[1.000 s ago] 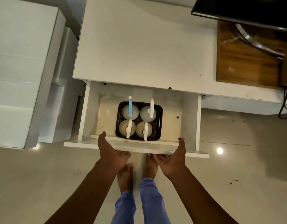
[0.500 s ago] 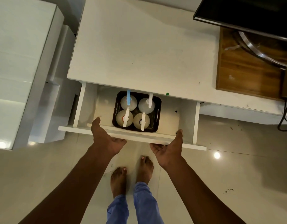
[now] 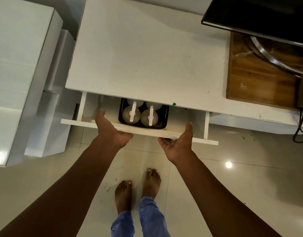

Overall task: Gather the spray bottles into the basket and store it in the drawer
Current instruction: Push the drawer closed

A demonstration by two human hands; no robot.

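A black basket [image 3: 165, 117] sits inside the white drawer [image 3: 79, 121], which is partly slid under the white cabinet top [image 3: 147, 53]. Two spray bottles [image 3: 131, 115] [image 3: 149, 117] with white nozzles show in the basket's front row; the back row is mostly hidden under the cabinet top. My left hand [image 3: 111, 129] lies on the drawer's front panel, thumb over its top edge. My right hand [image 3: 179, 142] presses the same panel further right, thumb up along the edge. Neither hand holds anything loose.
A black screen [image 3: 260, 16] and a wooden board [image 3: 260, 77] occupy the cabinet's right end. Cables [image 3: 299, 127] hang off the right. White furniture [image 3: 19, 74] stands to the left. My bare feet [image 3: 138, 189] are on the tiled floor below the drawer.
The drawer has slid inward under the cabinet top with both hands on its front. The basket's back row of bottles has gone out of sight.
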